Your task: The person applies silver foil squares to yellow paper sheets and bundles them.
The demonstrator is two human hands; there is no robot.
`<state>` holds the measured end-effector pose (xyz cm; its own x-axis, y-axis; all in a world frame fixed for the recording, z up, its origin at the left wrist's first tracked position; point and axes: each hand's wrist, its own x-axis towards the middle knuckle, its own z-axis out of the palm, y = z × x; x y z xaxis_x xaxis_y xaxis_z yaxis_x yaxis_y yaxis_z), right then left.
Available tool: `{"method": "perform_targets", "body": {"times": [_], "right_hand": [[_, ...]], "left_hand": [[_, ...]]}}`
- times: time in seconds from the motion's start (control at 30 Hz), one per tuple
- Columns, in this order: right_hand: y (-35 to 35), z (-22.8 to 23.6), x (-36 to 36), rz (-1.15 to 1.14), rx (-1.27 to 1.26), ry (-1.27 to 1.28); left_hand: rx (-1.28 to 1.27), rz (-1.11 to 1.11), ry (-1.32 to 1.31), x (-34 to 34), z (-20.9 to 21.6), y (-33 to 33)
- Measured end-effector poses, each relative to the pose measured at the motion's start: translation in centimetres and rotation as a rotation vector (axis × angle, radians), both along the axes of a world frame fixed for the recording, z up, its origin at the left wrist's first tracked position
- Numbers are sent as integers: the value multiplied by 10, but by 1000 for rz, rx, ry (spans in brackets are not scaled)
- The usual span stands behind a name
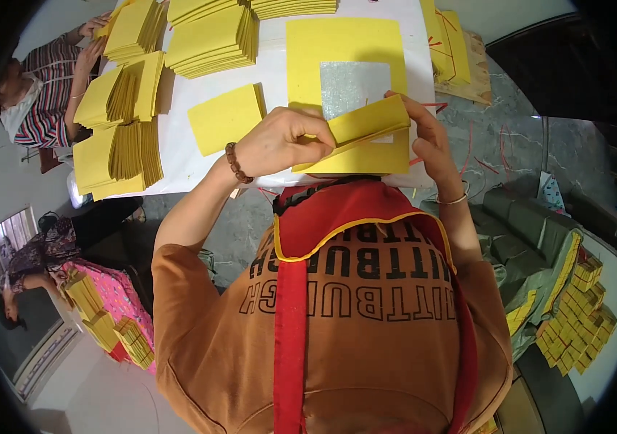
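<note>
You have the yellow paper fold [370, 121] part-formed over a flat yellow sheet [344, 40] with a silver patch [352, 79], near the front edge of the white-covered bench [273, 79]. Your left hand [290, 141] has thumb and fingers clamped on the fold's left end; your right hand [428, 134] is at its right end, index finger and thumb apart, and whether they grip cannot be told. Whether fold and sheet are joined is likewise unclear. To your left lie one folded packet [225, 121] and stacks of folded yellow paper [210, 47], judged complete. Outstanding, by appearance: the fold in hand, unfinished, and the sheet beneath, lying flat.
</note>
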<state>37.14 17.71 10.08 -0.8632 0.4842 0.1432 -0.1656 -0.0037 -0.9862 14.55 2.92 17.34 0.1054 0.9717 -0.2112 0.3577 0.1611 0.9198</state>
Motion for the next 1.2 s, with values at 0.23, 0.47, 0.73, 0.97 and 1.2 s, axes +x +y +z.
{"method": "perform_targets", "body": {"times": [0.23, 0.47, 0.73, 0.97, 1.2], "right_hand": [[0, 4, -3, 15, 73, -78], [1, 0, -1, 27, 74, -43], [-9, 8, -6, -53, 136, -90], [-10, 3, -11, -141, 118, -130], [-11, 17, -18, -382, 796, -91]], "left_hand": [[87, -73, 132, 5, 0, 0], [173, -81, 108, 2, -7, -1], [141, -26, 137, 4, -7, -4], [776, 37, 764, 25, -14, -11], [738, -56, 987, 27, -28, -17]]}}
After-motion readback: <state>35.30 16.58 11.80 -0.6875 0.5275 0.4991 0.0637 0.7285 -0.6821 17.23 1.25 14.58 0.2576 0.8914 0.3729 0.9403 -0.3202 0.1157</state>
